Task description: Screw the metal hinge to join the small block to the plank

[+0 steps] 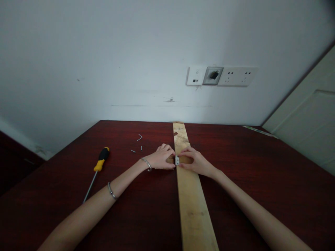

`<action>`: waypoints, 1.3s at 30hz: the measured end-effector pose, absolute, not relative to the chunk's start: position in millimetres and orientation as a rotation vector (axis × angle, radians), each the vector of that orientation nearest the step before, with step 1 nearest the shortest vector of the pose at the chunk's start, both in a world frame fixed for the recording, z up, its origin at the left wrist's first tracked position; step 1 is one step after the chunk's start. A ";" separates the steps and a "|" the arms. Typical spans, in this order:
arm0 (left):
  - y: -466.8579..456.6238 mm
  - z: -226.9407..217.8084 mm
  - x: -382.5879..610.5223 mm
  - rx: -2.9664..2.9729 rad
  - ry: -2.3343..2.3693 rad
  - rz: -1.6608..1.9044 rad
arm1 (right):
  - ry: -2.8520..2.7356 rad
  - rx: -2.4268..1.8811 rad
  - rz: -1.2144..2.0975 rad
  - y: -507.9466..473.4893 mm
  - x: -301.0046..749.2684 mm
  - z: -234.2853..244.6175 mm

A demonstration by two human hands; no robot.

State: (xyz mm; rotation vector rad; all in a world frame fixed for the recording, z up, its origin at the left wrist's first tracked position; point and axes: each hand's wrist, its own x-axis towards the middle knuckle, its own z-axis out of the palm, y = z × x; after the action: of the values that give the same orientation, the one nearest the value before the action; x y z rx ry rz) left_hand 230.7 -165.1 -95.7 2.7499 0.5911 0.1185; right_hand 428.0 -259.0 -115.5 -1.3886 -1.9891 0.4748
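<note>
A small silver metal hinge (177,160) lies on the long pale wooden board (195,212), at its left edge. My left hand (163,157) comes in from the left, with finger and thumb curled around the hinge's left side. Beneath that palm is a shorter piece of wood (170,159), mostly covered by the hand. From the right, my right hand (197,162) rests across the board, its finger and thumb closing at the hinge's right side. Several loose screws (133,151) lie on the table beyond my left hand.
A yellow and black screwdriver (102,159) lies on the dark red table (131,216), its shaft tip near my left forearm. The board's far end reaches the white wall (131,52). Sockets (234,76) with a black plug are on the wall; a pale door panel stands right.
</note>
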 end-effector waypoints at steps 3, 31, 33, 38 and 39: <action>-165.9 -95.2 231.1 2.773 0.585 0.118 | -1.990 -1.399 0.478 -259.3 427.3 -114.5; -163.4 -95.2 229.5 2.757 0.601 0.128 | -1.979 -1.399 0.478 -260.8 426.2 -112.5; -163.0 -95.4 229.3 2.759 0.598 0.132 | -1.976 -1.398 0.470 -260.9 425.9 -112.8; -162.5 -96.5 229.0 2.756 0.575 0.131 | -1.972 -1.398 0.458 -260.3 426.2 -114.1; -162.5 -96.6 229.2 2.754 0.576 0.132 | -1.972 -1.397 0.459 -260.2 426.3 -114.1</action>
State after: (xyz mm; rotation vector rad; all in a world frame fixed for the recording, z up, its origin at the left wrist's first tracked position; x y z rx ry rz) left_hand 229.2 -162.5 -96.6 2.7539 0.5757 0.1323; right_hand 426.3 -260.2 -114.1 -1.3966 -1.9715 0.4587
